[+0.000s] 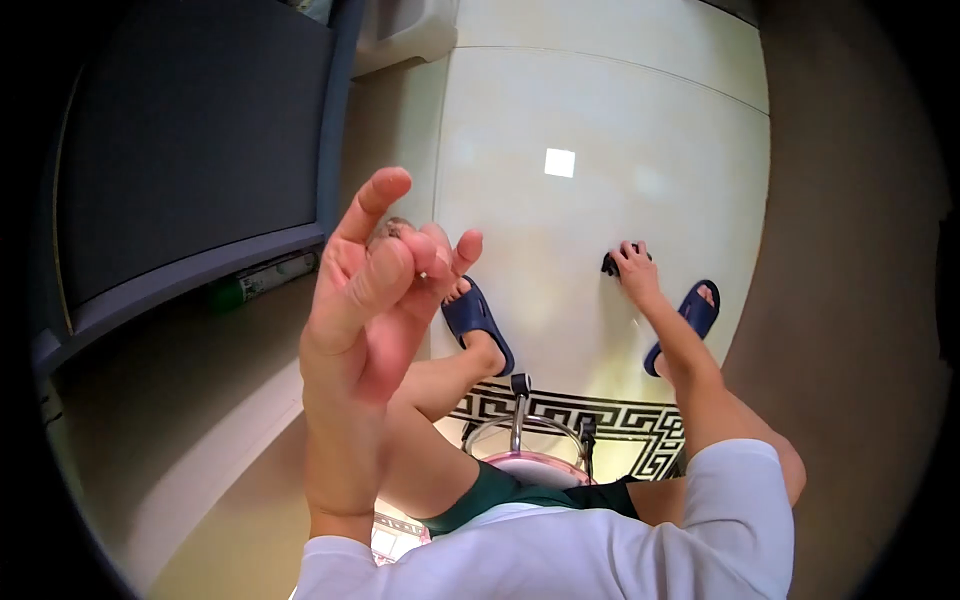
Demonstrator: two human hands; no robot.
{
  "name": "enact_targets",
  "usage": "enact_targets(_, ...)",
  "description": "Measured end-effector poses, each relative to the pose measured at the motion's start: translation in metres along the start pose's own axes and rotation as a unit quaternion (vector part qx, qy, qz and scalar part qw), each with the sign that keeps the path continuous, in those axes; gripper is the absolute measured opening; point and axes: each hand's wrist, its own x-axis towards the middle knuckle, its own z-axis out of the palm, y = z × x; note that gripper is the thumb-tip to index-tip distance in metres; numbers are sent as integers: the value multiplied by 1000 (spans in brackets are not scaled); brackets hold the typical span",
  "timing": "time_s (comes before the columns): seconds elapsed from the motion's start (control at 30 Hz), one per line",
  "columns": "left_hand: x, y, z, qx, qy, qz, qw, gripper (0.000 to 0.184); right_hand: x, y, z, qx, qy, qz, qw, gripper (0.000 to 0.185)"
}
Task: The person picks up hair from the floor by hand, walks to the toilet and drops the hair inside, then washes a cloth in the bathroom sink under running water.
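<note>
Nearest my eyes, my left grip (365,290) is raised, thumb pressed in against curled fingers, nipping a small brownish thing (393,229) mostly hidden among them; I cannot make out what it is. So little of it is caught that an eased thumb could let it slip and drop past my knee.

Lower down, a metal-framed, pink-edged piece (535,464) shows between my thighs; anything dropped straight down could strike it and bounce aside.

Farther off, my right grip (634,268) is closed over a black object (609,265) low above the pale floor (540,110), between my blue slippers (480,318). My fingers cover most of it, and I cannot tell whether it touches the floor. A loose hold could send it skidding on that glossy surface; reaching farther might pull my balance forward.

Off to the left, the dark cabinet (200,150) has a gap beneath, where something small could roll.
</note>
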Motion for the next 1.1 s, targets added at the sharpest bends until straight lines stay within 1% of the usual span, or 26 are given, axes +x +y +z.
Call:
enact_targets(0.03,-1,-3,2,8,-21,-2,1000,47,-11,-5,8,22,39,50,998,29)
enact_targets(0.13,-3,-8,5,9,-31,-12,999,46,-35,-18,24,38,57,123,990,34)
enact_targets(0.17,-4,-8,5,3,-34,-15,999,46,-44,-21,28,43,62,128,989,38)
enact_targets(0.23,-6,-8,2,-10,-40,-19,999,45,-68,-28,40,44,59,142,987,39)
enact_targets(0.33,-9,-8,2,-32,-11,-6,999,52,-110,-42,62,39,53,153,986,40)
enact_targets(0.47,-15,-9,4,-26,-30,-1,999,51,-170,-66,85,59,30,183,981,43)
enact_targets(0.57,-20,-12,1,-21,-34,-1,999,50,-205,-83,102,83,31,251,964,46)
enact_targets(0.67,-24,-17,-4,-24,-42,-6,999,49,-227,-96,105,110,-7,330,937,46)
enact_targets(0.77,-31,-23,-3,-25,-38,-19,999,45,-247,-102,108,112,-52,435,892,42)
enact_targets(0.8,-33,-25,-2,-26,-37,-27,999,44,-257,-104,110,106,-63,471,873,42)
enact_targets(0.83,-34,-27,0,-29,-37,-34,998,42,-264,-101,108,120,-132,532,828,46)
enact_targets(0.87,-35,-28,1,-27,-39,-35,998,41,-274,-98,114,111,-137,570,802,40)
enact_targets(0.93,-32,-33,2,-21,-44,-36,998,39,-300,-70,147,292,-197,540,764,27)
enact_targets(0.97,-29,-37,2,-21,-38,-43,998,39,-304,-70,156,511,-88,584,624,15)
enact_targets(1.0,-27,-41,4,-4,-38,-41,998,39,-296,-60,149,621,-154,584,500,19)
enact_targets(1.03,-23,-46,7,14,-40,-36,998,40,-280,-59,127,682,-158,538,470,20)
enact_targets(1.07,-19,-50,12,33,-42,-27,998,40,-259,-64,87,739,-162,484,439,22)
enact_targets(1.1,-16,-55,17,96,-43,-11,994,41,-235,-70,44,768,-146,442,441,23)
